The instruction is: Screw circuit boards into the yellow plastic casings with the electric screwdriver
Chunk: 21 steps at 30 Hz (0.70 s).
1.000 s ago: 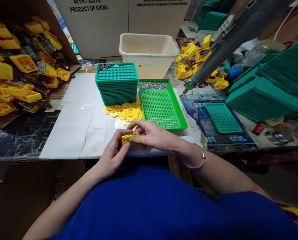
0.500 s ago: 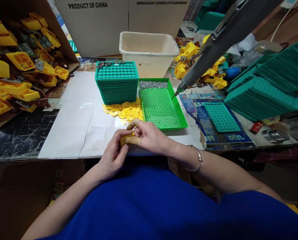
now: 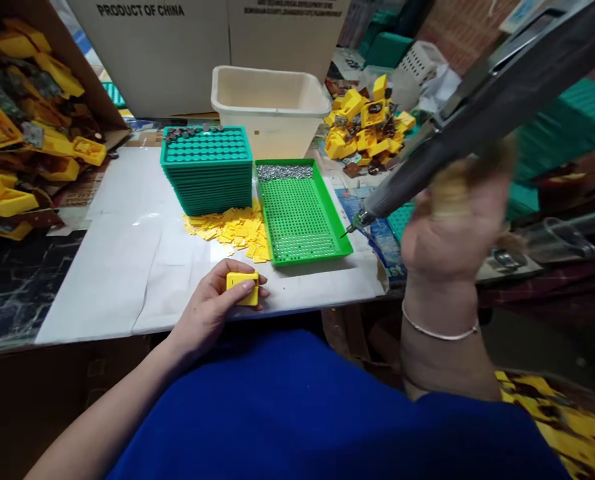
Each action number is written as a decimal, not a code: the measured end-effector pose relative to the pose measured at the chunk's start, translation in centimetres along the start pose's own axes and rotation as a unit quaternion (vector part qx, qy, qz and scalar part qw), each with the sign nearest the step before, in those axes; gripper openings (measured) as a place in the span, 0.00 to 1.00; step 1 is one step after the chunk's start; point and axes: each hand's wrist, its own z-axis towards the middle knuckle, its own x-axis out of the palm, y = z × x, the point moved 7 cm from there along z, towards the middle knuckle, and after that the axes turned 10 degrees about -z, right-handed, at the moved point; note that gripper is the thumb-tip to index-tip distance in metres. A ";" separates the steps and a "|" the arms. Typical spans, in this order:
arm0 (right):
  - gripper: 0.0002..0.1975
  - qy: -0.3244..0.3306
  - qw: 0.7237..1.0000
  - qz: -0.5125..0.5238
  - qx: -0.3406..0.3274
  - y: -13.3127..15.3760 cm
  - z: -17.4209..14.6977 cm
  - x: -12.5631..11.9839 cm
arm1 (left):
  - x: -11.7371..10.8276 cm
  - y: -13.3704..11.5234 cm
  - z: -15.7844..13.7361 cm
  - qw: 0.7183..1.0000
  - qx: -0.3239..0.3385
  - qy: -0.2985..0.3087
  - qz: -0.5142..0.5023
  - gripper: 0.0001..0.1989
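My left hand (image 3: 212,300) is closed round a small yellow plastic case (image 3: 241,280) at the front edge of the white sheet. The thumb lies across the upper face of the case. Raised at the right, my right hand (image 3: 452,220) is smeared by motion, with pale covers on some fingers. It is close to a dark power screwdriver (image 3: 407,173) that slants down from the upper right. Blur hides whether the fingers touch the tool. The screwdriver's bit points at the right rim of a green perforated tray (image 3: 302,213), where silvery screws (image 3: 284,173) lie at the far end.
A stack of teal trays (image 3: 207,177) carries small dark parts on top. Flat yellow pieces (image 3: 237,230) lie before it. Behind stands a white tub (image 3: 270,127). Yellow cases fill a carton (image 3: 120,123) at left and form a pile (image 3: 367,123) at back right.
My right hand has left the yellow case and swung up and right to beside the screwdriver. My left hand keeps the case. The view has shifted to the right.
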 end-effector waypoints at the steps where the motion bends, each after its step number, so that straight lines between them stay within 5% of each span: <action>1: 0.21 -0.008 0.999 0.029 -0.040 0.5 0.9 -0.2 | 0.3 0.0 0.3 1.000 -0.007 0.001 0.001 0.11; 5: 0.25 0.061 0.997 0.050 -0.021 0.3 3.0 2.5 | 1.5 0.8 1.4 0.999 -0.042 0.011 0.007 0.13; 12: 0.22 0.135 0.986 0.086 -0.043 -1.3 2.1 9.0 | 1.4 0.9 1.9 0.999 -0.031 -0.010 0.023 0.13; 21: 0.24 0.107 0.993 0.028 -0.029 -3.9 1.6 10.4 | 1.4 0.9 1.8 0.999 -0.045 -0.003 0.024 0.12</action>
